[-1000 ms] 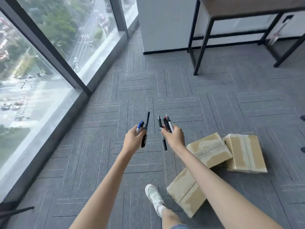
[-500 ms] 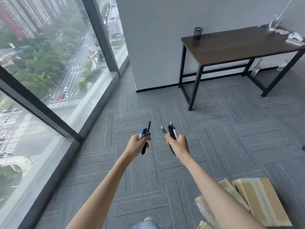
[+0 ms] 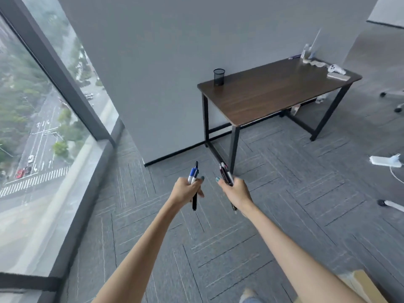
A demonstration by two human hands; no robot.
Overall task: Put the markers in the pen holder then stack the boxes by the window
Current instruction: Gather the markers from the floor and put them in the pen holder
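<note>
My left hand [image 3: 185, 190] is closed around two markers [image 3: 194, 176], one blue-capped and one black, held upright in front of me. My right hand [image 3: 236, 191] grips a bundle of several markers [image 3: 226, 174], dark with a red one among them. A black mesh pen holder [image 3: 219, 77] stands on the near left corner of a dark wooden table [image 3: 284, 88], well ahead of both hands. Only a corner of one cardboard box [image 3: 363, 285] shows at the bottom right.
A floor-to-ceiling window [image 3: 39, 119] runs along the left with a low sill. The table has black metal legs and small white items [image 3: 336, 71] at its far end. A white power strip [image 3: 385, 160] lies on the grey carpet at right, near chair wheels.
My view has lifted from the floor and boxes toward the table, which is now larger and nearer. The boxes have slid almost out of frame. Both hands keep their markers.
</note>
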